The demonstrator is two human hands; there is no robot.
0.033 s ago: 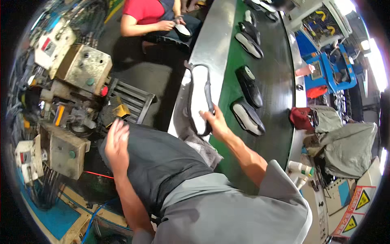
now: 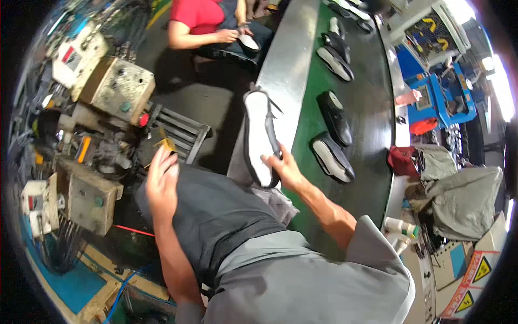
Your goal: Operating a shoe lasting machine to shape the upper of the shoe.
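My right hand (image 2: 287, 170) grips a dark shoe (image 2: 258, 136) by its near end, thumb on the white underside, which faces up. The shoe is held over the metal edge (image 2: 286, 59) of the conveyor. My left hand (image 2: 162, 182) is raised left of my lap, fingers stretched upward, with no held thing that I can make out. On the conveyor belt (image 2: 369, 102) to the right lie a black shoe (image 2: 335, 120) and, nearer, a dark shoe with a pale sole (image 2: 332, 157). A similar shoe (image 2: 334, 63) lies farther along.
Worn machines with a control box (image 2: 120, 89) stand at the left, beside a slatted metal stand (image 2: 181, 132). A seated person in red (image 2: 197, 19) handles a shoe (image 2: 248, 43) ahead. Beyond the belt are a blue machine (image 2: 442, 100) and a grey cloth cover (image 2: 467, 202).
The shoe in my right hand has moved a little left and toward me. My left hand has shifted slightly right. The whole view has slid slightly.
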